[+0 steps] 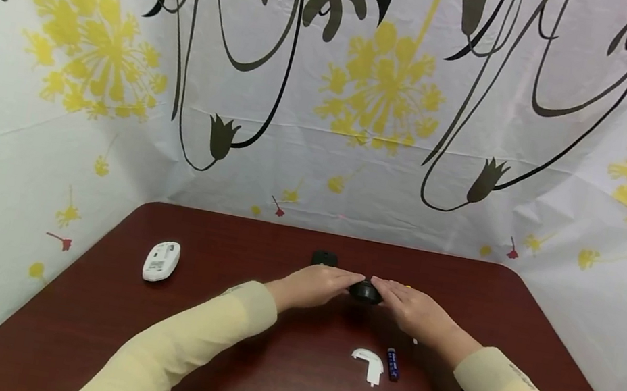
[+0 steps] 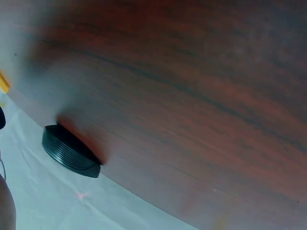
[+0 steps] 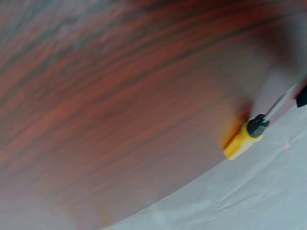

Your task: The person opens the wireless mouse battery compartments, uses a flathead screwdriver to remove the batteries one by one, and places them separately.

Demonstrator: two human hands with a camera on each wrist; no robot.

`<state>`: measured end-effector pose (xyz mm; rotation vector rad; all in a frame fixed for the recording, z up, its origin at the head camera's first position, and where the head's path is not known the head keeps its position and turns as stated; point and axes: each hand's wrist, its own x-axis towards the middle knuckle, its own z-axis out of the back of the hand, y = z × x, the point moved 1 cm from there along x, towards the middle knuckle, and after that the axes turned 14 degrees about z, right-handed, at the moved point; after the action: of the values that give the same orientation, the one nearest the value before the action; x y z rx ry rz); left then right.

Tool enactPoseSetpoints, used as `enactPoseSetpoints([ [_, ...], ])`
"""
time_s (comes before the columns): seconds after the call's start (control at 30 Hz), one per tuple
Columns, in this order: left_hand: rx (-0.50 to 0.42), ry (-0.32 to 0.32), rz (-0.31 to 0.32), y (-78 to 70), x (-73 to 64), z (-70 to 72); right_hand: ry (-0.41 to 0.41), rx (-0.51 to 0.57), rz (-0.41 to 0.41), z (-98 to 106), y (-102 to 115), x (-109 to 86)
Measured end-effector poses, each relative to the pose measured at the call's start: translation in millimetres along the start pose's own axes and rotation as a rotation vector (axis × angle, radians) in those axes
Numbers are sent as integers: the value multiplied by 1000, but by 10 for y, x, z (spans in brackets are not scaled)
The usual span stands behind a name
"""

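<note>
In the head view, a black rounded thing that looks like a computer mouse [image 1: 366, 291] is held between both hands over the far middle of the table. My left hand [image 1: 316, 286] grips its left side, and my right hand [image 1: 411, 310] grips its right side. The fingertips nearly meet above it; the thumbs are hidden. Nearer to me lie a curved white cover piece [image 1: 370, 364] and a blue battery [image 1: 393, 365], side by side. A screwdriver [image 3: 242, 140] with a yellow handle shows near the far edge in the right wrist view.
A white computer mouse [image 1: 161, 261] lies underside up at the table's left. Behind my left hand is a black thing [image 1: 325, 258], and the left wrist view shows a ribbed black piece [image 2: 71, 152] at the table [image 1: 221, 235] edge. A patterned sheet [image 1: 315, 107] hangs behind.
</note>
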<state>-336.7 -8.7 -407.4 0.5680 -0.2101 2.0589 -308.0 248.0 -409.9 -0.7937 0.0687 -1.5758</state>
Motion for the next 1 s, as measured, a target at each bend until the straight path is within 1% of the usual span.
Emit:
enactPoseSetpoints([
  [0.1, -66, 13, 40, -17, -16, 18, -19, 28, -42, 44, 35, 46],
  [0.2, -134, 22, 73, -46, -32, 66, -50, 57, -78, 77, 73, 90],
  [0.37, -234, 24, 121, -87, -77, 134, -103, 124, -150, 95, 131, 147],
  [0.5, -293, 33, 152, -107, -145, 174, -112, 195, -211, 111, 187, 210],
  [0.6, -342, 56, 188, -129, -208, 215, -94, 281, -276, 128, 229, 269],
  [0.7, -404, 93, 243, -150, -265, 245, -77, 389, -355, 153, 265, 334],
  [0.77, -448, 104, 278, -163, -295, 256, -68, 453, -411, 177, 287, 375],
  [0.9, -551, 101, 340, -190, -344, 284, -64, 566, -517, 226, 322, 460],
  [1.0, -625, 91, 375, -211, -383, 312, -78, 657, -584, 251, 346, 517],
])
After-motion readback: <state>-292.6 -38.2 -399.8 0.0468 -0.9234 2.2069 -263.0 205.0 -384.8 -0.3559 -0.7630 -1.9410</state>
